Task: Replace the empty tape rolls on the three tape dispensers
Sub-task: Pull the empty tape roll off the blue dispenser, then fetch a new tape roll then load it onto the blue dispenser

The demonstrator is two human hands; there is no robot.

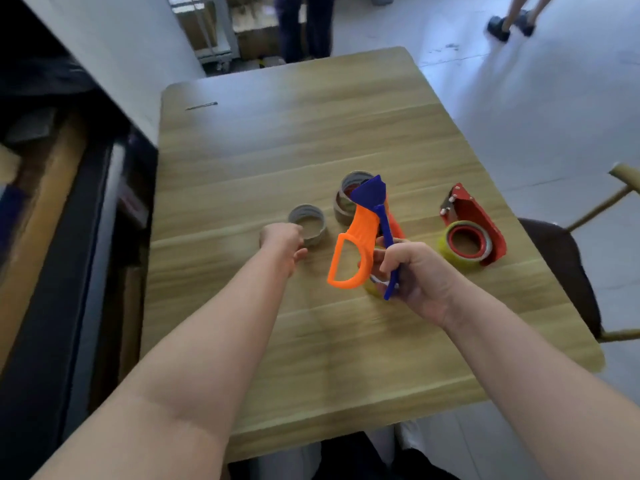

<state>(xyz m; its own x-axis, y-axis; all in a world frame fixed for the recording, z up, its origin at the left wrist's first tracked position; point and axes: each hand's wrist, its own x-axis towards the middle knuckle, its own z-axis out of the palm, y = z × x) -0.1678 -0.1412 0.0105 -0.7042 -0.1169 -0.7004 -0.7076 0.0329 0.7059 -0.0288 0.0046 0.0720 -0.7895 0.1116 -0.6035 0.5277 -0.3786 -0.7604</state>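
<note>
The orange and blue tape dispenser [362, 233] sits at the centre of the frame, lifted off the desk [277, 133] and standing nearly upright, its blue blade end toward the top of the frame. The right hand [412, 271] grasps it low down, fingers wrapped round the blue bar beside the orange loop handle. A patch of yellow shows under that hand; it is too hidden to identify.

The left hand [282, 242] lies just left of the dispenser, fingers curled, against the lower left rim of an empty cardboard core [308, 225] that stands on the desk. Blur hides whether it pinches the rim or only touches it.

Behind the dispenser is a stack of rolls [348, 199]. At the right of the frame a red tape dispenser [474, 216] lies on the desk with a yellowish tape roll [464, 242] seated in it.

The plastic dispenser looks light and stiff, so 1 hand should steady it, best by the handle or frame and away from the cutting end, which is likely toothed. The core is probably very light and would crush under a hard squeeze. A full roll is heavier and smooth on its face, safer to hold by the edges or through the hole.
</note>
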